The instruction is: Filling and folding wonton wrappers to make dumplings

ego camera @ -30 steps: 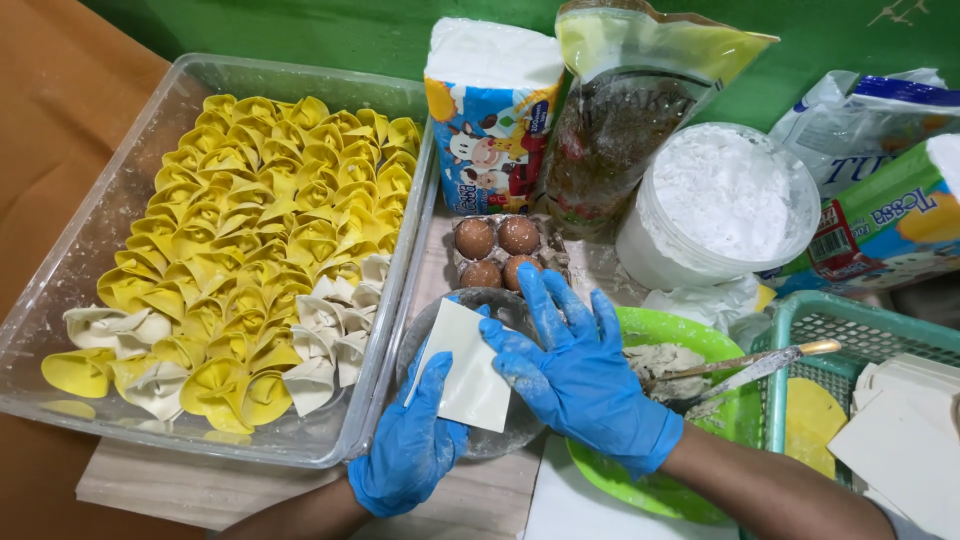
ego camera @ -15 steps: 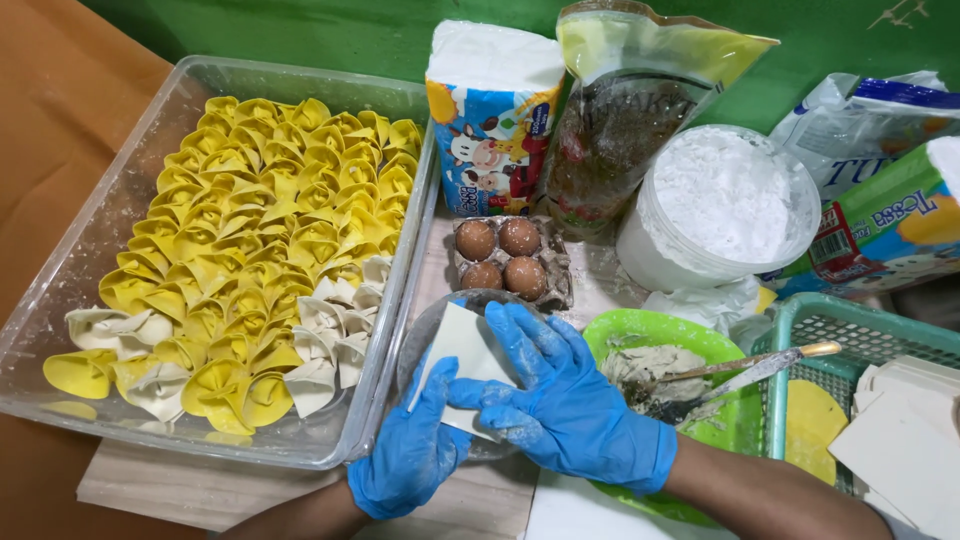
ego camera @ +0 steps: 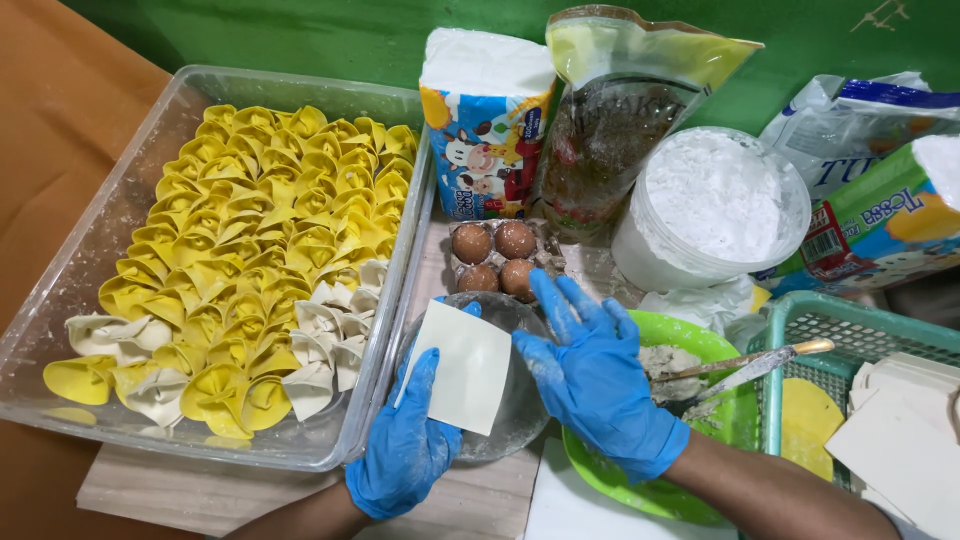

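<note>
My left hand, in a blue glove, holds a square white dough wrapper flat over a small clear glass bowl. My right hand, also gloved in blue, hovers with fingers spread beside the wrapper's right edge, over the bowl. To the left, a large clear plastic tray is filled with several folded yellow and white dumplings. A green bowl of grey filling with a metal knife lies just right of my right hand.
A carton of brown eggs sits behind the glass bowl. Behind it stand a flour bag, a dark spice pouch and a white tub of powder. A teal basket with yellow and white wrappers is at right.
My right hand has drawn back from on top of the wrapper to its right side. The wrapper now lies uncovered in my left hand.
</note>
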